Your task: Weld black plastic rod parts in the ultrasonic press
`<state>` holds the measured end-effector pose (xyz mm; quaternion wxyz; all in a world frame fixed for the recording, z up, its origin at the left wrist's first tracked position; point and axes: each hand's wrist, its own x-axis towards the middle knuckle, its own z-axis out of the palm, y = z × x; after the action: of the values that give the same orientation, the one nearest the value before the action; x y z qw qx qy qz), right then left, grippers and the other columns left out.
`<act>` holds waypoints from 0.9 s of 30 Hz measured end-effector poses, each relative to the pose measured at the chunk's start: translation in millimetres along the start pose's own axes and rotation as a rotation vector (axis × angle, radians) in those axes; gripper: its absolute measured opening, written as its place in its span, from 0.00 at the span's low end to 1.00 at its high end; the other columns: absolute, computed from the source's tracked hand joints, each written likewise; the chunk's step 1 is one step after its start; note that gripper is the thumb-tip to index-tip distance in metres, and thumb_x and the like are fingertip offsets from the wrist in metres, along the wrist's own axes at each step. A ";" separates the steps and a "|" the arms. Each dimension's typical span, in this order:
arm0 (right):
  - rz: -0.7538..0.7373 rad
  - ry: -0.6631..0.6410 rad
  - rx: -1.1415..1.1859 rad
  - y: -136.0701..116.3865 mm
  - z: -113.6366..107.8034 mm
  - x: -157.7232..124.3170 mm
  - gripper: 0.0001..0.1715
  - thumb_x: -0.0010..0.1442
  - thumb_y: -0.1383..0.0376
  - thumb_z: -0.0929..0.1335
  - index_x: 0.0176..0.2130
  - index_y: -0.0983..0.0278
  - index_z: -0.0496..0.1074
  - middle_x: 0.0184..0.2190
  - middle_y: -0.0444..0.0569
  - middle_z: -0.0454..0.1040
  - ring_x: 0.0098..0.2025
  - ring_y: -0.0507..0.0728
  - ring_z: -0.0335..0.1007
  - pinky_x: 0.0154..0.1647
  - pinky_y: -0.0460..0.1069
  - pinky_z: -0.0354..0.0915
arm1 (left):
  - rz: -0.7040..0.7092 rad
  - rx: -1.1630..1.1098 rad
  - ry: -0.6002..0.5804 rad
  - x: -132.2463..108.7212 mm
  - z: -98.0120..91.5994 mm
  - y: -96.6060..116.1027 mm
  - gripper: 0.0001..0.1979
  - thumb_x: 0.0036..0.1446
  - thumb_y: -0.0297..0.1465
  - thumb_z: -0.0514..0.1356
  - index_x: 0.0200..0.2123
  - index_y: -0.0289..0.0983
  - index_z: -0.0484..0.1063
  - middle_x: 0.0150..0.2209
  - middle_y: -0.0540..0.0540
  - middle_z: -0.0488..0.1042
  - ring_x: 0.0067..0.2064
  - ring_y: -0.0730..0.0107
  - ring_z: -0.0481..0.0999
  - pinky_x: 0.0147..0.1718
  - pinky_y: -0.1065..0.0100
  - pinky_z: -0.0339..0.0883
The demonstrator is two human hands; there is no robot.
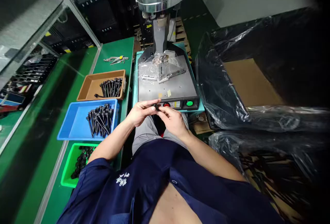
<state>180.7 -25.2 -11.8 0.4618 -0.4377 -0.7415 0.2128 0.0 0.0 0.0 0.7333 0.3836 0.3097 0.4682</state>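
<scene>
Head camera is showing the left hand (pixel 139 112) and right hand (pixel 173 119) meeting over the lap, fingers pinching a small black part (pixel 156 107) between them, apparently fitting it together; next comes seating it on the press plate (pixel 165 88) just beyond the hands

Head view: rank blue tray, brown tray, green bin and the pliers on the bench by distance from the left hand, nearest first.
1. Blue plastic tray of black pins, just left of the left hand.
2. Brown cardboard tray of black pins, up-left. The green plastic bin of small black parts, down-left, looks about as far; too close to call.
3. Metal pliers, at the far end of the green bench.
</scene>
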 end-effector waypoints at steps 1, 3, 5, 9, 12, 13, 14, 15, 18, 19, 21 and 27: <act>0.014 0.003 -0.003 -0.2 -0.5 0.2 0.10 0.65 0.66 0.67 0.43 0.63 0.77 0.36 0.50 0.80 0.35 0.56 0.76 0.39 0.49 0.72 | 0.002 0.007 0.005 1.3 0.5 -1.5 0.22 0.42 0.35 0.77 0.44 0.41 0.83 0.55 0.39 0.77 0.56 0.46 0.76 0.52 0.53 0.74; 0.039 0.011 -0.007 -0.3 -1.4 0.4 0.10 0.65 0.66 0.66 0.43 0.63 0.77 0.36 0.49 0.80 0.34 0.56 0.76 0.39 0.50 0.72 | 0.020 0.022 0.008 3.4 1.7 -5.0 0.23 0.43 0.37 0.77 0.45 0.41 0.83 0.56 0.39 0.77 0.59 0.45 0.74 0.54 0.51 0.73; 0.064 0.014 -0.004 0.3 -1.8 0.4 0.09 0.65 0.65 0.67 0.42 0.62 0.77 0.36 0.49 0.80 0.34 0.56 0.76 0.39 0.50 0.72 | 0.062 0.045 0.003 4.7 3.5 -9.9 0.24 0.45 0.39 0.75 0.47 0.41 0.82 0.57 0.39 0.75 0.61 0.44 0.72 0.56 0.51 0.72; 0.055 0.055 -0.031 1.6 -1.9 0.1 0.09 0.66 0.64 0.67 0.43 0.62 0.77 0.37 0.51 0.80 0.36 0.57 0.77 0.40 0.51 0.73 | 0.163 0.034 -0.016 7.2 9.4 -22.3 0.24 0.54 0.44 0.69 0.53 0.43 0.79 0.63 0.39 0.68 0.63 0.45 0.69 0.55 0.53 0.71; 0.011 0.090 -0.111 2.2 -1.6 0.4 0.11 0.68 0.64 0.65 0.44 0.62 0.77 0.39 0.53 0.80 0.41 0.59 0.77 0.45 0.53 0.72 | 0.195 -0.034 -0.002 12.2 15.9 -30.5 0.22 0.57 0.43 0.68 0.53 0.44 0.79 0.64 0.39 0.67 0.61 0.47 0.72 0.54 0.54 0.71; 0.008 0.096 -0.127 2.7 -1.4 0.6 0.11 0.68 0.64 0.64 0.44 0.62 0.77 0.40 0.54 0.80 0.42 0.60 0.77 0.46 0.54 0.72 | 0.201 -0.052 0.010 14.5 18.5 -32.6 0.21 0.57 0.42 0.68 0.52 0.44 0.79 0.64 0.39 0.68 0.60 0.48 0.73 0.54 0.54 0.71; 0.015 0.102 -0.127 3.4 -1.1 0.9 0.12 0.68 0.63 0.64 0.44 0.62 0.77 0.40 0.54 0.80 0.43 0.60 0.76 0.48 0.55 0.71 | 0.205 -0.068 0.024 16.9 21.1 -34.3 0.21 0.56 0.42 0.69 0.52 0.43 0.79 0.63 0.39 0.69 0.60 0.48 0.73 0.54 0.54 0.71; 0.039 0.109 -0.106 4.5 -0.8 1.2 0.12 0.68 0.63 0.64 0.43 0.62 0.77 0.40 0.55 0.80 0.43 0.61 0.76 0.48 0.55 0.71 | 0.208 -0.082 0.037 19.3 23.9 -35.7 0.21 0.56 0.42 0.69 0.51 0.43 0.80 0.63 0.38 0.70 0.60 0.48 0.73 0.54 0.54 0.71; 0.242 0.090 0.155 9.1 -2.0 3.1 0.12 0.64 0.58 0.68 0.40 0.63 0.76 0.32 0.52 0.77 0.32 0.57 0.72 0.34 0.52 0.69 | 0.206 -0.118 0.070 25.4 31.9 -38.6 0.21 0.55 0.42 0.69 0.51 0.42 0.80 0.62 0.38 0.71 0.60 0.47 0.73 0.55 0.52 0.69; 0.339 0.062 0.298 10.6 -3.6 4.3 0.13 0.62 0.56 0.69 0.39 0.63 0.76 0.29 0.49 0.75 0.27 0.54 0.68 0.28 0.50 0.66 | 0.197 -0.122 0.071 27.0 34.3 -39.6 0.21 0.54 0.43 0.70 0.50 0.41 0.80 0.61 0.38 0.71 0.61 0.46 0.72 0.55 0.51 0.69; 0.521 -0.006 0.578 12.4 -9.2 7.3 0.18 0.57 0.52 0.72 0.38 0.64 0.75 0.25 0.46 0.72 0.21 0.49 0.59 0.20 0.46 0.56 | 0.184 -0.110 0.067 29.2 38.0 -42.4 0.21 0.54 0.43 0.70 0.49 0.41 0.80 0.61 0.37 0.72 0.62 0.46 0.71 0.56 0.50 0.68; 0.708 -0.044 0.829 13.1 -27.2 10.2 0.28 0.45 0.49 0.79 0.36 0.66 0.74 0.27 0.46 0.71 0.20 0.46 0.55 0.17 0.42 0.45 | 0.273 0.064 0.010 37.4 39.7 -55.9 0.22 0.58 0.42 0.66 0.54 0.42 0.77 0.62 0.39 0.71 0.62 0.51 0.71 0.61 0.52 0.63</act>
<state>208.4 -12.2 -3.0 0.4802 -0.4372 -0.4123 0.6389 71.2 8.8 -30.8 0.6484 0.4431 0.2732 0.5556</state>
